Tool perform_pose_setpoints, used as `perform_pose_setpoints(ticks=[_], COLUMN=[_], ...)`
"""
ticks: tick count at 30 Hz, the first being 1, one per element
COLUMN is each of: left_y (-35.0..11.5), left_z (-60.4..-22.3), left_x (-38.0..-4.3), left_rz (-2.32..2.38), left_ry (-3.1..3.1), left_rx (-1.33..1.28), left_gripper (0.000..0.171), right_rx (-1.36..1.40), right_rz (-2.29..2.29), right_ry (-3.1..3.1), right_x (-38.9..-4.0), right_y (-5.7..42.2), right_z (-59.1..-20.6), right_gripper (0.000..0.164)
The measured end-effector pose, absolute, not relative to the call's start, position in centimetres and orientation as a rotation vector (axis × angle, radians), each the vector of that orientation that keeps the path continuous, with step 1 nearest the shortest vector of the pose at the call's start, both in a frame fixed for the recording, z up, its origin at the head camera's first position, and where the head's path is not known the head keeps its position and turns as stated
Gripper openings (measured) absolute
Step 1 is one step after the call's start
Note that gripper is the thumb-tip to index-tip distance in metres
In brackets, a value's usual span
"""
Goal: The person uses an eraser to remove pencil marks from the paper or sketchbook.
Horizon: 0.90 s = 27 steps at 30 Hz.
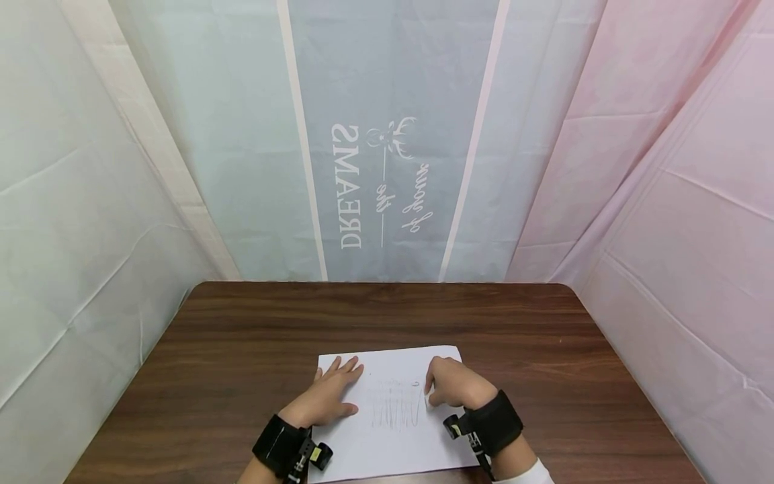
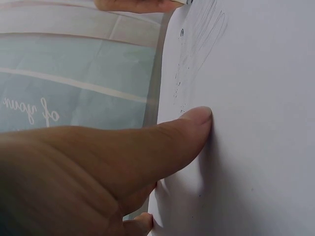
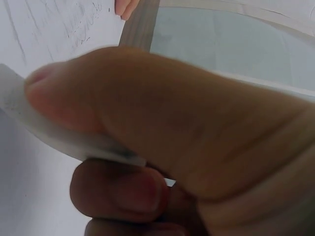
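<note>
A white sheet of paper (image 1: 387,457) lies on the table, with grey pencil strokes (image 1: 396,411) across its middle. Spread over the sheet's left side, my left hand (image 1: 326,398) presses it, the thumb (image 2: 189,130) lying on the paper in the left wrist view. At the right of the strokes, my right hand (image 1: 458,383) pinches a white eraser (image 3: 56,136) between thumb and curled fingers. The eraser's smudged, rounded end touches or hovers close over the sheet. Small dark crumbs (image 2: 178,88) are scattered beside the strokes.
The dark wooden table (image 1: 242,336) extends around the paper on both sides and behind. A printed cloth backdrop (image 1: 387,81) hangs along its far edge, with pale cloth sides (image 1: 695,202) left and right. Both wrists wear black camera straps (image 1: 497,423).
</note>
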<state>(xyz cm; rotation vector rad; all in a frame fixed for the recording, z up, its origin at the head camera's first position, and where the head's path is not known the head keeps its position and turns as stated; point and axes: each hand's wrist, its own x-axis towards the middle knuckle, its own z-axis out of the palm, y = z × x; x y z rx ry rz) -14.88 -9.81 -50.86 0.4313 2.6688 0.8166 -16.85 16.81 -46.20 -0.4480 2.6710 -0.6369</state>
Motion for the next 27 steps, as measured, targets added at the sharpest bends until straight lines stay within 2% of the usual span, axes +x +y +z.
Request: perform_pose_setpoints(ticks=[13,27], left_y=[-9.73,-9.38], left_z=[-50.76,-50.85], left_x=[-14.82,-14.70], left_rz=[0.813,0.728], left_ry=[2.681,2.746], left_rx=[0.424,0.418], left_gripper=[0.072,0.072], right_rx=[-0.513,-0.707], right_rz=[-0.682,-0.764], right_ry=[2.654,2.697], right_x=[-17.22,-17.76], right_y=[17.24,17.02], right_z=[-46.67,-46.38], right_gripper=[0.010,0.012])
